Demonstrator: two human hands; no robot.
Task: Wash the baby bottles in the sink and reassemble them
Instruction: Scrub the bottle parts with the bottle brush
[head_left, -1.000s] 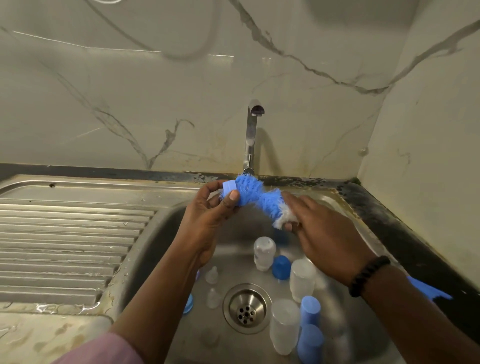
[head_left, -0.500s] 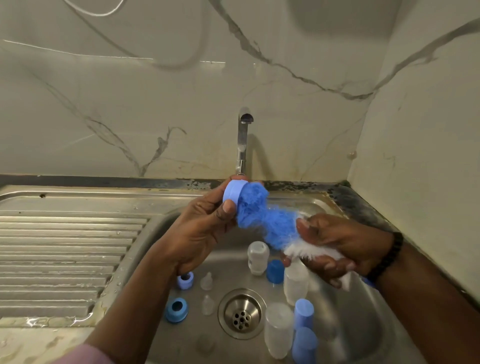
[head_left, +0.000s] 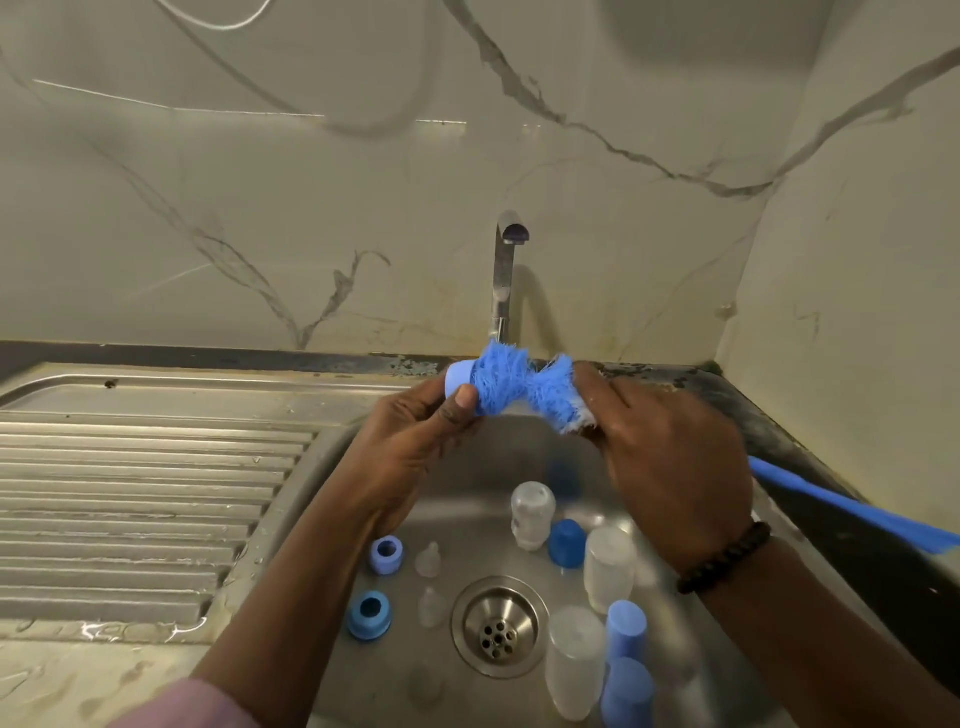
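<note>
Over the sink, my left hand pinches a blue cap so my right hand, gripping the brush, can scrub inside.

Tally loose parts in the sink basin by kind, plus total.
Clear bottle bodies: 3
Blue caps: 3
Blue collar rings: 2
Clear teats: 2 seen clearly
Total: 10

left arm: pink sleeve | right wrist: dark beaded bracelet
</note>
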